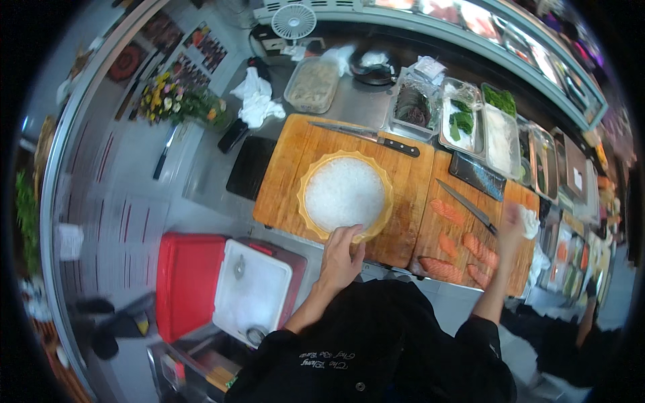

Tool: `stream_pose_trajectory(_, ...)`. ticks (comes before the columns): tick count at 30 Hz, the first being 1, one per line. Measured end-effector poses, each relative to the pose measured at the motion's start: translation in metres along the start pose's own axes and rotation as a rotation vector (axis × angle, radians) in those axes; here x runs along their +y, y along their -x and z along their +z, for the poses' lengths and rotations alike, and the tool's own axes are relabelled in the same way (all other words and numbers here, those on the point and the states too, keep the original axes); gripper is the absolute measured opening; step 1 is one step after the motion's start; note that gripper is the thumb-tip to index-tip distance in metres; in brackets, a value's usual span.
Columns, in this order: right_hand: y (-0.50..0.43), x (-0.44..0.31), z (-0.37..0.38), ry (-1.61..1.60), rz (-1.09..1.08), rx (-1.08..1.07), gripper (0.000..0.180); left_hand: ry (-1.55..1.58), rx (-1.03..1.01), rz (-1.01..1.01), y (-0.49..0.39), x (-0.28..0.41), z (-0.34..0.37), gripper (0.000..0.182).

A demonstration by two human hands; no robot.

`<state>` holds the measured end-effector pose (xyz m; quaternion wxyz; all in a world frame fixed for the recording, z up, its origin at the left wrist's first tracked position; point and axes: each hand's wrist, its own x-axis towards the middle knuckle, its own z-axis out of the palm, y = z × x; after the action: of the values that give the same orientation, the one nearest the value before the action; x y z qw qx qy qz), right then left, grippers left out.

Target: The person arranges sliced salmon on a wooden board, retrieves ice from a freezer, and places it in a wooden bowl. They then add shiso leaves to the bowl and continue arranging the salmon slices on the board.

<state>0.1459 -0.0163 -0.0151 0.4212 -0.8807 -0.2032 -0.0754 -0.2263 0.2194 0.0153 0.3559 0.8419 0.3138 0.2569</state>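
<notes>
A yellow bowl (302, 194) with a scalloped rim stands on a wooden cutting board (282, 166), filled with crushed ice (345, 194). My left hand (343, 254) is at its near rim, fingers over the edge and thumb on the outer side. Blurred, my right hand (511, 226) is over the second wooden board (428, 231), beside a crumpled white cloth (529, 221); whether it grips anything is unclear. Several salmon pieces (441, 269) lie left of that hand. A knife (466, 205) lies behind them, its handle end close to my right hand.
Behind the bowl lies a long black-handled knife (363, 134). Tubs of leaves (461, 123) and a dark patterned plate (477, 175) line the back right. An open red cooler (252, 287) with ice stands at left. Another person's arm (588, 312) is at far right.
</notes>
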Motion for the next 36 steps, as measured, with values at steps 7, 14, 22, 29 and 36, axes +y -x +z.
stream_pose_trajectory(7,0.11,-0.217,0.171,-0.051,-0.367,-0.614,0.055,0.224,-0.167,0.062,-0.024,-0.064,-0.068,0.032)
stream_pose_trajectory(14,0.132,-0.258,0.247,0.157,-0.638,-0.341,0.072,0.262,-0.32,0.114,-0.024,-0.086,-0.097,0.03)
stream_pose_trajectory(22,0.109,-0.259,0.148,-0.142,-0.224,-0.455,0.024,0.228,-0.301,0.046,-0.034,-0.099,-0.113,0.036)
stream_pose_trajectory(29,0.021,-0.117,0.059,0.044,0.062,-0.387,0.02,0.155,-0.354,0.117,-0.06,-0.054,-0.084,0.032)
stream_pose_trajectory(36,-0.139,0.031,0.065,0.079,0.036,-0.262,0.032,0.065,-0.322,0.155,-0.062,0.007,-0.005,0.028)
